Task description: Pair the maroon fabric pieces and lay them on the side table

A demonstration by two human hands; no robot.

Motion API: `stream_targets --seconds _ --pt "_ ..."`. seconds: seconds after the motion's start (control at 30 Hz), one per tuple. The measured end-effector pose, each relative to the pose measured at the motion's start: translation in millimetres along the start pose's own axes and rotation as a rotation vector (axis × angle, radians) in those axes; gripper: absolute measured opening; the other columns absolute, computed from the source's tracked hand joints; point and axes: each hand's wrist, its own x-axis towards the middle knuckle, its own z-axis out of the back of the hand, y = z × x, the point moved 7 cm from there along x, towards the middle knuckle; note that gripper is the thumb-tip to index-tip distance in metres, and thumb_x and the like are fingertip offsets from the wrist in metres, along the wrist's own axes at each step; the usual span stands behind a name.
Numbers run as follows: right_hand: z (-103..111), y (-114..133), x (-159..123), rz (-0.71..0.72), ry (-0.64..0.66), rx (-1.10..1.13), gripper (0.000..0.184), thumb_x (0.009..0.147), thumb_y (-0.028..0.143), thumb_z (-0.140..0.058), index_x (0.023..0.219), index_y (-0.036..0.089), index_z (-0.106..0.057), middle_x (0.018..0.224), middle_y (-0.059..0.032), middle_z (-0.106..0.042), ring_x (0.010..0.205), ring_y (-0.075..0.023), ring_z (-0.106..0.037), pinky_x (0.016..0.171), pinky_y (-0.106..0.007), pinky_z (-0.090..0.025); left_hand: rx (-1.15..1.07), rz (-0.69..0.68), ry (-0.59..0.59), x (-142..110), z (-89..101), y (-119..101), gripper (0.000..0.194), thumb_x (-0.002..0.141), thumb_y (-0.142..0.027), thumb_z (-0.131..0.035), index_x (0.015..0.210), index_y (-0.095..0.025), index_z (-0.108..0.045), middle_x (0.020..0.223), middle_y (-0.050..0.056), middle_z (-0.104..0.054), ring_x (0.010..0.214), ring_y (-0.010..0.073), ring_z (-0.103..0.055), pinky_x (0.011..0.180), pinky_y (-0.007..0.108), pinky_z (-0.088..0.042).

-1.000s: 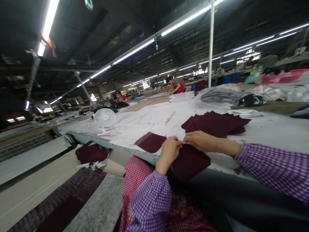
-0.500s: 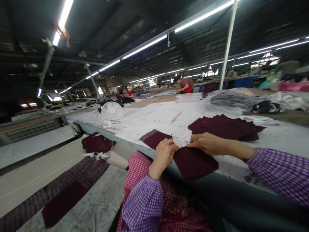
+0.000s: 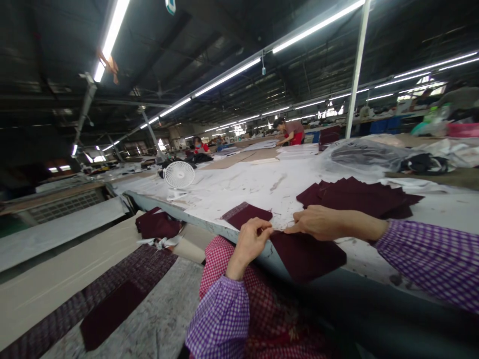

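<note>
A dark maroon fabric piece lies over the near edge of the paper-covered table. My left hand pinches its upper left corner, fingers curled. My right hand rests on its top edge, fingertips pressed together on the cloth close to the left hand. A second maroon piece lies just beyond my left hand. A fanned pile of maroon pieces sits behind my right hand.
A small white fan stands on the table at the left. More maroon cloth lies on a lower surface to the left. Clear plastic bags with dark fabric sit at the back right. Other people work at far tables.
The view has shifted slightly. My left hand has slid a little down and left along the fabric's edge; my right hand stays on the top edge.
</note>
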Motion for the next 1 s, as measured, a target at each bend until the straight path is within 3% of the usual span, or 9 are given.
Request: stream_targets --seconds 0.17,0.3,0.4,0.57,0.73,1.0 --pt "-2 -1 -1 0.035 -0.006 0.005 0.061 0.076 0.002 -0.044 0.130 0.027 -0.054 0.086 -0.0074 -0.064 0.066 -0.0152 -0.058 0.054 -0.026 -0.028 0.107 -0.022 0.042 -3 -5.8 -6 0.014 0.080 -0.011 -0.058 0.071 -0.018 -0.066 0.077 0.001 -0.062 0.079 0.0158 -0.052 0.074 0.028 -0.041" --pt "-4 0 0 0.095 -0.072 0.011 0.065 0.074 0.001 -0.046 0.133 0.027 -0.050 0.085 -0.0066 -0.064 0.075 -0.0166 -0.058 0.057 -0.026 -0.029 0.148 -0.093 0.047 -8 -7.5 -8 0.014 0.083 -0.013 -0.056 0.074 -0.019 -0.067 0.080 0.001 -0.061 0.081 0.0163 -0.051 0.076 0.029 -0.040" --pt "-5 2 5 0.097 -0.035 -0.007 0.068 0.074 0.001 -0.046 0.136 0.029 -0.047 0.082 -0.0061 -0.064 0.073 -0.0176 -0.056 0.057 -0.027 -0.030 0.163 -0.114 0.047 -10 -7.6 -7 0.015 0.084 -0.016 -0.056 0.077 -0.019 -0.068 0.080 0.002 -0.060 0.082 0.0166 -0.050 0.076 0.029 -0.041" --pt "1 6 14 0.107 0.045 -0.003 0.068 0.076 0.002 -0.045 0.139 0.031 -0.043 0.078 -0.0055 -0.064 0.070 -0.0180 -0.056 0.057 -0.027 -0.031 0.077 -0.095 0.064 -9 -6.5 -1 0.014 0.084 -0.020 -0.057 0.077 -0.020 -0.069 0.081 0.002 -0.061 0.083 0.0167 -0.052 0.077 0.029 -0.041" --pt "3 5 15 0.083 0.063 0.029 0.070 0.076 0.002 -0.043 0.138 0.033 -0.043 0.080 -0.0061 -0.065 0.070 -0.0180 -0.056 0.058 -0.027 -0.033 -0.116 -0.011 -0.002 -9 1.9 8 0.013 0.086 -0.022 -0.054 0.087 -0.017 -0.066 0.083 0.002 -0.062 0.080 0.0149 -0.054 0.074 0.027 -0.042" --pt "4 9 16 0.122 -0.023 0.012 0.074 0.071 -0.003 -0.043 0.136 0.033 -0.047 0.068 -0.0031 -0.062 0.058 -0.0162 -0.050 0.053 -0.027 -0.029 -0.018 -0.039 0.048 -10 0.5 2 0.014 0.079 -0.010 -0.054 0.072 -0.017 -0.064 0.082 0.003 -0.061 0.084 0.0158 -0.054 0.079 0.028 -0.042"
